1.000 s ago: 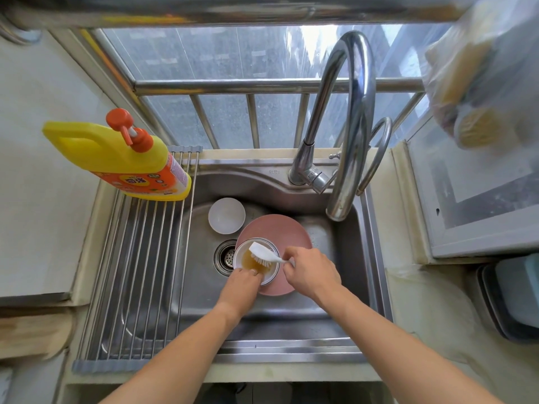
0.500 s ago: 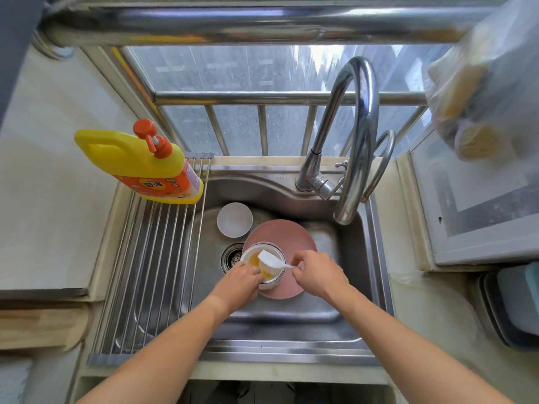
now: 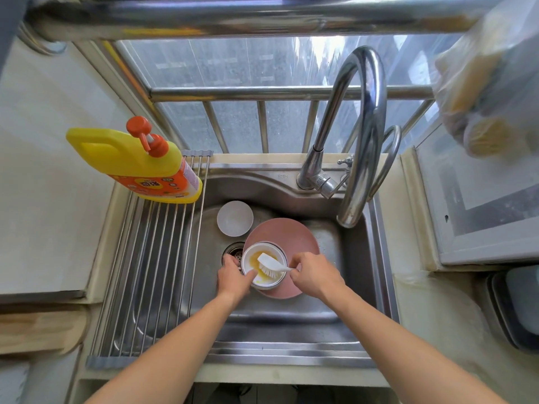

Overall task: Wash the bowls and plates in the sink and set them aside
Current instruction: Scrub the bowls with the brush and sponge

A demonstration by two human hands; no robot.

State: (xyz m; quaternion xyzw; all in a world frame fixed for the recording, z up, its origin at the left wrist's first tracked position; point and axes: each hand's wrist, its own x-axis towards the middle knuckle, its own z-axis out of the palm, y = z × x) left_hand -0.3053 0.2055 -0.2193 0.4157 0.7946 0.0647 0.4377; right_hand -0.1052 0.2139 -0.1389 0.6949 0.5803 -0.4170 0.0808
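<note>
I see my left hand (image 3: 233,277) gripping the bowl (image 3: 264,265) rim over the pink plate (image 3: 294,237), right hand (image 3: 315,275) pinching the brush (image 3: 272,265) inside it, in the steel sink (image 3: 329,313)

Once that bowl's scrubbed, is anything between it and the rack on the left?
Nothing visible blocks it. The bowl sits on the pink plate; the rack's near bars are bare. Only the yellow bottle stands on its far end.
</note>
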